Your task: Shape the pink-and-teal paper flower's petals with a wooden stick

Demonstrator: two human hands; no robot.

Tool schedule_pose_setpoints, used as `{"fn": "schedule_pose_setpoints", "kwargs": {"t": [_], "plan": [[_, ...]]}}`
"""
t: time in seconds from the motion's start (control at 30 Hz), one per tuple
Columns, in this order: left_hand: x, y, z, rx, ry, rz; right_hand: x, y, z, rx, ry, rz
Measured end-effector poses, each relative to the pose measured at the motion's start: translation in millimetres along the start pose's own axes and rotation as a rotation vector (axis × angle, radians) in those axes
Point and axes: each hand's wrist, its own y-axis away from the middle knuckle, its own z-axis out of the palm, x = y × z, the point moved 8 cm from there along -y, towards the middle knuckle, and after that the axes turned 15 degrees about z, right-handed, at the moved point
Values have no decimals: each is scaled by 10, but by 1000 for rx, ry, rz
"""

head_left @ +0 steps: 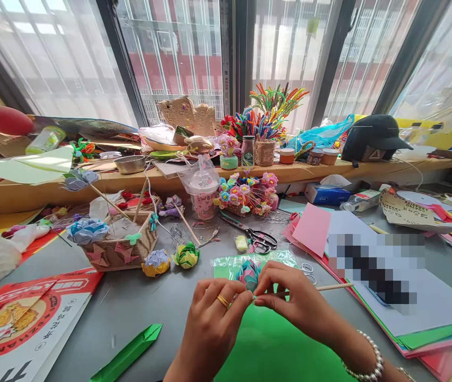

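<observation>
A folded paper flower [248, 274] in teal and pink shows just beyond my fingertips. A thin wooden stick [335, 287] runs from it to the right, passing through my right hand. My left hand [218, 318], with a gold ring, is closed, thumb and fingers pinching at the flower's base. Closed too, my right hand [289, 300] pinches the stick at the same spot, its fingertips against the left ones. A tiny light green bit shows between them; its kind I cannot make out. Below the hands lies green paper [277, 350].
A folded green paper strip [128, 355] lies front left. Beyond the hands are black-handled scissors [263, 241], small white-handled scissors [308, 271] and paper flowers [186, 255] by a decorated box [120, 249]. Stacked coloured paper [441, 307] lies right; a printed paper bag [22, 323] lies left.
</observation>
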Motion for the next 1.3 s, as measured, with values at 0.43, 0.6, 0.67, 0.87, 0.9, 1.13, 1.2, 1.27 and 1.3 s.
{"fn": "schedule_pose_setpoints", "kwargs": {"t": [0.43,0.6,0.67,0.87,0.9,1.13,1.2,1.27,1.3], "plan": [[-55,86,-64,65,-31,-27,-158,104,-49,173,88,-220],[-568,411,101,388,755,-708,-174,113,-144,138,-49,-192],[-612,555,371,457,1126,-1032,-183,113,-137,96,-80,-188],[-347,540,789,314,1623,-1251,-184,110,-114,52,-124,-181],[-329,536,800,296,1631,-1241,-184,112,-114,54,-124,-181],[-313,554,796,337,1685,-1271,-180,120,-111,55,-135,-174],[-322,541,786,351,1676,-1250,-181,118,-114,57,-141,-174],[-333,539,782,348,1654,-1230,-189,118,-121,68,-138,-183],[-340,543,781,345,1638,-1223,-195,120,-124,74,-133,-189]]}}
